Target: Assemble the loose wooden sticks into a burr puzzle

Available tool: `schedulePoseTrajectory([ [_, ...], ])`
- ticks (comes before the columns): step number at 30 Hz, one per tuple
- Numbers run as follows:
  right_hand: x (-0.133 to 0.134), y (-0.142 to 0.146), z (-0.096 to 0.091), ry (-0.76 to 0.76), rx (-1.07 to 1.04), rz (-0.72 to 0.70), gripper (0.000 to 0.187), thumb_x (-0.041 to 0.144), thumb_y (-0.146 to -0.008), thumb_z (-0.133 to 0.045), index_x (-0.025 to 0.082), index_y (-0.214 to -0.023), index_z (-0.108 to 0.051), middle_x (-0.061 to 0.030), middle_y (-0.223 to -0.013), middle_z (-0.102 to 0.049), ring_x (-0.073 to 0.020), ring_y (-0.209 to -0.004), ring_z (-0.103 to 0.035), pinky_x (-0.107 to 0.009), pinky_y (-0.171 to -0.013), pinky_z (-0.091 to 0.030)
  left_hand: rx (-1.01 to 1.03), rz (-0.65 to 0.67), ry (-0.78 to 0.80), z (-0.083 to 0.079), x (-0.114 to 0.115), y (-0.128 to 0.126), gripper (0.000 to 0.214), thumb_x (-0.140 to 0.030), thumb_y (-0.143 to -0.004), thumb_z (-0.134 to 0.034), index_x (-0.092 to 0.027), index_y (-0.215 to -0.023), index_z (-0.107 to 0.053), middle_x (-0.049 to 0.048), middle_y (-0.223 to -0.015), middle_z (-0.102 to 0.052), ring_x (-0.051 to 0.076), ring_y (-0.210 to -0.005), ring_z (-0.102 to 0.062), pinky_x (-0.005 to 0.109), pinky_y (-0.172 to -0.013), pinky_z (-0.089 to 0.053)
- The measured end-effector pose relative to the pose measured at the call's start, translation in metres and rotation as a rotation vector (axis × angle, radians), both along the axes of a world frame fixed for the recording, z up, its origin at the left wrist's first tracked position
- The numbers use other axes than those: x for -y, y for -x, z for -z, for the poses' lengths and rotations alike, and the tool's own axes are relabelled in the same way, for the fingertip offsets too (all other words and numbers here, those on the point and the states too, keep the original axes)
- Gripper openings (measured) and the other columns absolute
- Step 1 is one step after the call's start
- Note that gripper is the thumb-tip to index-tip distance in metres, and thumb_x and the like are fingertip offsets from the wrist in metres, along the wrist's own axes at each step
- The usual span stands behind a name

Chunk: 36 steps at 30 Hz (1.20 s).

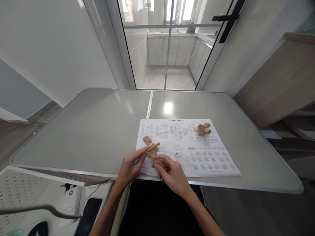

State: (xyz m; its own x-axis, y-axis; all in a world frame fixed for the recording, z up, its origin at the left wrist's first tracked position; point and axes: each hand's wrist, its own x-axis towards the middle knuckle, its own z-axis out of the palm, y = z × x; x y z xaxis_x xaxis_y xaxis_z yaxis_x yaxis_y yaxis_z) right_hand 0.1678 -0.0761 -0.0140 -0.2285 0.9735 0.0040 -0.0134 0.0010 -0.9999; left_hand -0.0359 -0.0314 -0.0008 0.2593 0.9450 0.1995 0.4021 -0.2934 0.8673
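My left hand [129, 166] pinches a thin wooden stick [155, 146], which lies slantwise across a flat notched wooden puzzle piece [147, 140]. The near end of that notched piece is in the closed fingers of my right hand [174, 173]. Both pieces are just above the lower left part of a white printed instruction sheet [206, 168], covered with rows of small diagrams. Where stick and flat piece meet, my left fingers partly hide the contact. A wooden burr puzzle [204, 129] of crossed blocks rests on the sheet's upper right, apart from both hands.
The sheet lies on a grey folding table [103, 127] with a metal edge and a middle seam. At lower left, a white perforated cart [22, 186] holds a dark phone [88, 216], a white charger box [71, 203] and cables. A glass door [157, 49] stands behind.
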Motion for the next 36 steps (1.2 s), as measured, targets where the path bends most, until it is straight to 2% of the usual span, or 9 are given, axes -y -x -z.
schedulePoseTrajectory([
  [7, 0.000, 0.002, 0.001, 0.098, -0.142, 0.058, 0.028, 0.044, -0.101, -0.067, 0.028, -0.115, -0.048, -0.0036, -0.097, -0.078, -0.0136, -0.055, -0.063, -0.026, -0.051, -0.052, 0.019, 0.052, -0.050, 0.003, -0.002, 0.000, 0.036, -0.031, -0.104, -0.060, -0.025, -0.137, -0.073, 0.0043, -0.138, -0.074, 0.026, -0.129, -0.071, 0.038, -0.112, -0.056],
  [17, -0.001, 0.001, 0.001, 0.107, -0.181, 0.082, 0.038, 0.048, -0.099, -0.070, 0.028, -0.101, -0.038, -0.0036, -0.094, -0.079, -0.0120, -0.054, -0.061, -0.026, -0.052, -0.049, -0.013, 0.140, -0.003, -0.006, -0.001, -0.001, 0.036, -0.031, -0.104, -0.061, -0.024, -0.137, -0.073, 0.0048, -0.135, -0.075, 0.028, -0.127, -0.072, 0.039, -0.108, -0.058],
  [21, -0.002, 0.002, 0.002, 0.116, -0.204, 0.104, 0.040, 0.047, -0.099, -0.070, 0.029, -0.098, -0.034, -0.0013, -0.090, -0.079, -0.0131, -0.053, -0.062, -0.025, -0.050, -0.048, -0.066, 0.218, 0.021, -0.006, 0.001, -0.001, 0.038, -0.031, -0.104, -0.059, -0.029, -0.141, -0.070, 0.0012, -0.130, -0.079, 0.026, -0.115, -0.077, 0.037, -0.101, -0.061],
  [26, -0.002, 0.003, 0.006, 0.099, -0.229, 0.135, 0.043, 0.044, -0.098, -0.072, 0.030, -0.095, -0.032, 0.0021, -0.083, -0.076, -0.0134, -0.054, -0.063, -0.024, -0.048, -0.047, -0.067, 0.286, 0.033, -0.012, 0.002, -0.003, 0.040, -0.028, -0.103, -0.059, -0.028, -0.142, -0.069, 0.0058, -0.125, -0.081, 0.024, -0.109, -0.078, 0.033, -0.096, -0.060],
  [31, -0.001, 0.004, 0.009, 0.093, -0.237, 0.183, 0.044, 0.040, -0.097, -0.074, 0.030, -0.093, -0.032, 0.0094, -0.067, -0.064, -0.0131, -0.054, -0.062, -0.022, -0.048, -0.046, -0.074, 0.307, 0.060, -0.017, 0.003, -0.004, 0.042, -0.025, -0.100, -0.061, -0.028, -0.141, -0.070, 0.0041, -0.121, -0.082, 0.023, -0.104, -0.078, 0.032, -0.093, -0.060],
  [36, -0.001, 0.004, 0.011, 0.078, -0.205, 0.183, 0.043, 0.044, -0.097, -0.074, 0.030, -0.094, -0.033, 0.0084, -0.067, -0.065, -0.0160, -0.055, -0.066, -0.026, -0.051, -0.053, -0.071, 0.299, 0.029, -0.013, 0.003, -0.004, 0.043, -0.025, -0.101, -0.063, -0.029, -0.143, -0.068, 0.0051, -0.121, -0.082, 0.022, -0.104, -0.078, 0.030, -0.092, -0.060],
])
